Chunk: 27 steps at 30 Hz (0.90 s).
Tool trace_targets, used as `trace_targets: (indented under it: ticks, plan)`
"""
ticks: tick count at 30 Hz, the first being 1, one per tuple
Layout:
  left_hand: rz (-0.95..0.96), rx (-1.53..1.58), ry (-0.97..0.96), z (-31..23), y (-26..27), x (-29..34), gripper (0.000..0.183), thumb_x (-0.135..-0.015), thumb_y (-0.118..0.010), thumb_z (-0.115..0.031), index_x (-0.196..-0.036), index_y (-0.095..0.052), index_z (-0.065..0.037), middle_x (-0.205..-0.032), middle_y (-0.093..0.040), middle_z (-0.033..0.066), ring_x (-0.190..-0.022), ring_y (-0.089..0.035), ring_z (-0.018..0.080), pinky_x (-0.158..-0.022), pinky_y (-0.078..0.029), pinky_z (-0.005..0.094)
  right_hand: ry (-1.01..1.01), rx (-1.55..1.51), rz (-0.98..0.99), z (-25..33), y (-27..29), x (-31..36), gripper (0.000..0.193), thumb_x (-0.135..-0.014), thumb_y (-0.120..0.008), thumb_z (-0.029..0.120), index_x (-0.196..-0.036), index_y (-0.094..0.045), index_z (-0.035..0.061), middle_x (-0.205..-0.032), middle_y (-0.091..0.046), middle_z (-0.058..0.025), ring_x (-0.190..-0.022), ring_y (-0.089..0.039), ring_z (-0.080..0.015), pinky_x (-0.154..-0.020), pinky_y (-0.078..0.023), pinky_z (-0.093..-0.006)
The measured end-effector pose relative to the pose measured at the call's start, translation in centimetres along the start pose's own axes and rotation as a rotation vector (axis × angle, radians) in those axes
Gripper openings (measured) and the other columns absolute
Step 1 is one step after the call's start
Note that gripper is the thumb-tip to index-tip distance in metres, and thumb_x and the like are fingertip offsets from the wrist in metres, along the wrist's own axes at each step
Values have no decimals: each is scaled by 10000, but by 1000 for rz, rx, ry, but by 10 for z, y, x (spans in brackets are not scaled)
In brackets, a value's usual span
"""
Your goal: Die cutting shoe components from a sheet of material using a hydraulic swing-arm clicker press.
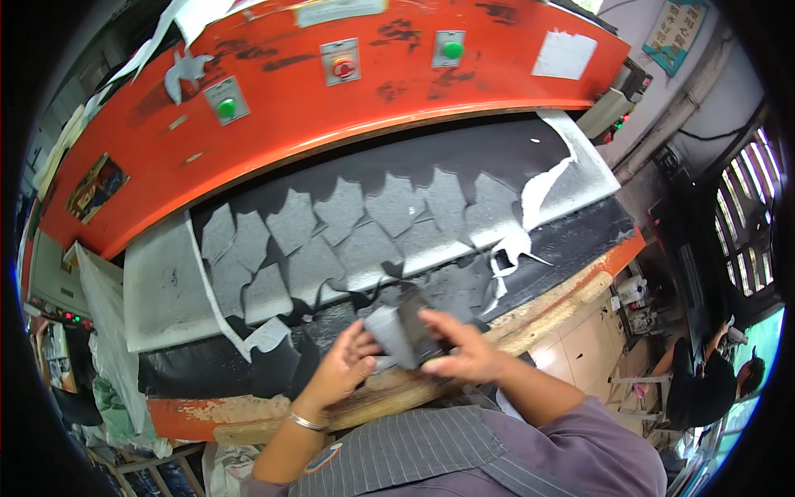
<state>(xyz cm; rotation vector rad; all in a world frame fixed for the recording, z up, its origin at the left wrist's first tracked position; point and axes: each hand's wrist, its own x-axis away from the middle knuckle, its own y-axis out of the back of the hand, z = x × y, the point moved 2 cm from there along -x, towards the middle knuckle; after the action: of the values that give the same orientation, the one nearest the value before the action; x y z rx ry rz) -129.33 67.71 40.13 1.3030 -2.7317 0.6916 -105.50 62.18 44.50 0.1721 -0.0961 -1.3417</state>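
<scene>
Both hands met at 6 o'clock over the press bed (571, 240). The left hand (346, 369) pinched a grey cut piece (389, 331); the right hand (464, 352) lay fingers together on the dark cutter (416, 319). Squaring the stack before lifting would have served best. Roughly a dozen cut shapes (339, 207) lay toward 12 o'clock; three buttons (343, 68) showed, two green and one red.

garment: grey-purple shirt with thin pale pinstripes, short sleeves | left sleeve: round orange-and-blue patch near the hem | left wrist: thin silver bangle (308, 422) | forearms: bare below the sleeves | hands: left hand (346, 370) and right hand (464, 352) bare, no gloves, no rings visible
</scene>
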Motion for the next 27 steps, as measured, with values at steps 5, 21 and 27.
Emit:
trace_targets:
  ticks: [5, 21, 27]
  plan:
    - [-150, 477, 97, 29, -60, -21, 375, -894, -663, -159, -1202, -526, 5, -1138, -631, 120, -984, -636, 202, -892, -506, 344, 130, 199, 152, 10, 23, 11, 786, -782, -733, 420, -1407, -404, 76, -1095, -531, -162, -1008, -521, -304, -913, -398, -405]
    - [-1133, -1086, 384, -7, 98, 98, 717, -587, -859, -411, -1122, -608, -5, -1139, -603, 231, -1118, -562, 355, -947, -451, 409, 34, 1076, 254, -30, 132, 4, 1010, -615, -736, 654, -1370, -433, 55, -1350, -467, -165, -1241, -435, -330, -1016, -313, -546]
    - [-1045, -873, 340, 36, 148, 128, 641, -629, -859, -214, -1141, -573, 46, -1066, -662, 176, -958, -647, 270, -846, -495, 333, -120, 1278, 495, -31, 100, -23, 1108, -543, -796, 633, -1391, -398, 42, -1305, -469, -211, -1264, -397, -345, -1033, -298, -480]
